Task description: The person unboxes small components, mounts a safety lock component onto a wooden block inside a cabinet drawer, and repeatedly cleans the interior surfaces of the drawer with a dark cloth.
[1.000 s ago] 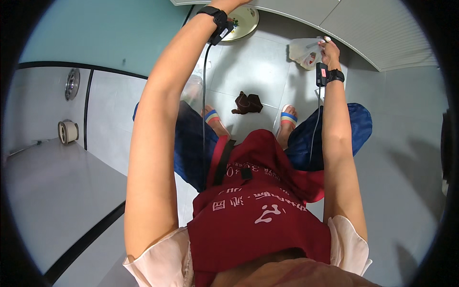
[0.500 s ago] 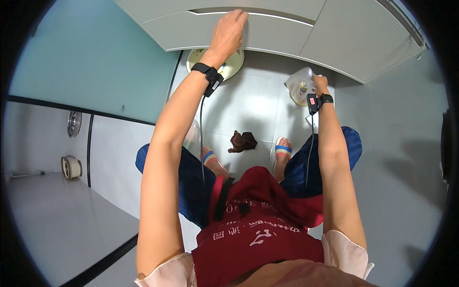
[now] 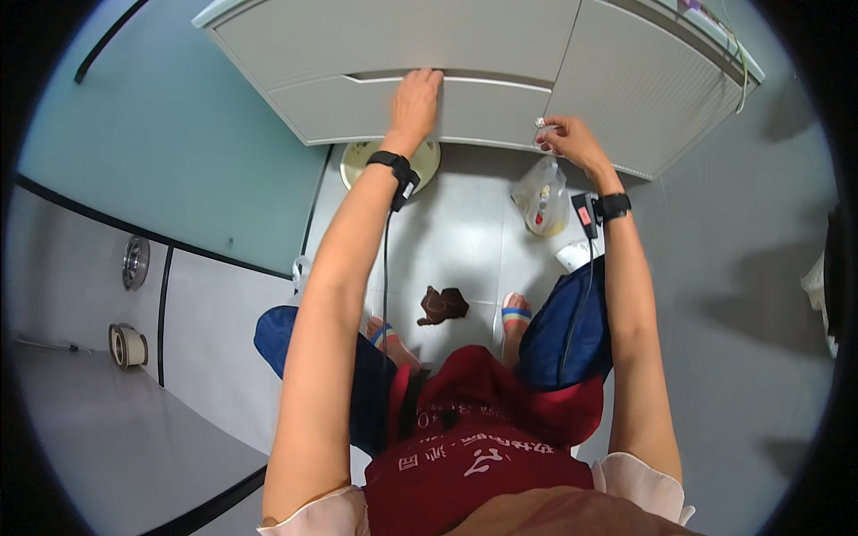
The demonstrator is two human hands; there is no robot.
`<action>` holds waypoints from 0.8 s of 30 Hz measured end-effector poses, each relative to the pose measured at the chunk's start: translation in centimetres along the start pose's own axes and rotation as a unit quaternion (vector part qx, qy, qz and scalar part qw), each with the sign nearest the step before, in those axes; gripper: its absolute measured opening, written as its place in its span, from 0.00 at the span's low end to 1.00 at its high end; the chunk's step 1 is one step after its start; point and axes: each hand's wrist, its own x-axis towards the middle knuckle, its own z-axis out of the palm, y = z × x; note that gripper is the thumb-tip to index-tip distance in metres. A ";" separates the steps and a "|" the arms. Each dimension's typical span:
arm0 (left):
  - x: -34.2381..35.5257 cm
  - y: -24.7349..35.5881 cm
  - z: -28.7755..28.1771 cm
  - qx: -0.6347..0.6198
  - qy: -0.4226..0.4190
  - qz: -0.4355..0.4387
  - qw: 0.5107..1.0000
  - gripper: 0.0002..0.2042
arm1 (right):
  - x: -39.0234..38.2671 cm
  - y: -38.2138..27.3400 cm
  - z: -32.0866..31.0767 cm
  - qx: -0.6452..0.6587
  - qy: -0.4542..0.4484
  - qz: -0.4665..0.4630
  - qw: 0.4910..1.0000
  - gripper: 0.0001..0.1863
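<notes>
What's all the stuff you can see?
Cabinet: one, grey, top
Floor: one, pale, middle
Basin: one, cream, below cabinet
Filled bag: one, clear, below right hand
Small thing: one, white, right fingertips
Crumpled cloth: one, brown, floor
Packet: one, white, right of centre
Second bag: one, clear, left of centre
Panel: one, teal, left
Metal disc: one, silver, far left
Ring: one, beige, far left
Apron: one, red, bottom
Trousers: one, blue, lower middle
Sandals: two, striped, lower middle
Wristbands: two, black, wrists
Left hand: one, bare, cabinet front
Right hand: one, bare, at bag
</notes>
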 end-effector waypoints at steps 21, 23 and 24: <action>1.0 0.6 -0.9 -0.018 -0.074 -0.047 0.996 0.06 | 1.6 0.2 -2.3 -0.005 0.287 -0.126 0.949 0.14; 0.9 0.7 -1.4 -0.034 -0.062 -0.031 0.997 0.06 | 1.8 0.4 -2.1 -0.007 0.275 -0.133 0.952 0.13; 0.9 0.6 -2.2 -0.031 -0.061 -0.036 0.997 0.06 | 1.7 -0.3 -1.9 -0.007 0.270 -0.135 0.953 0.13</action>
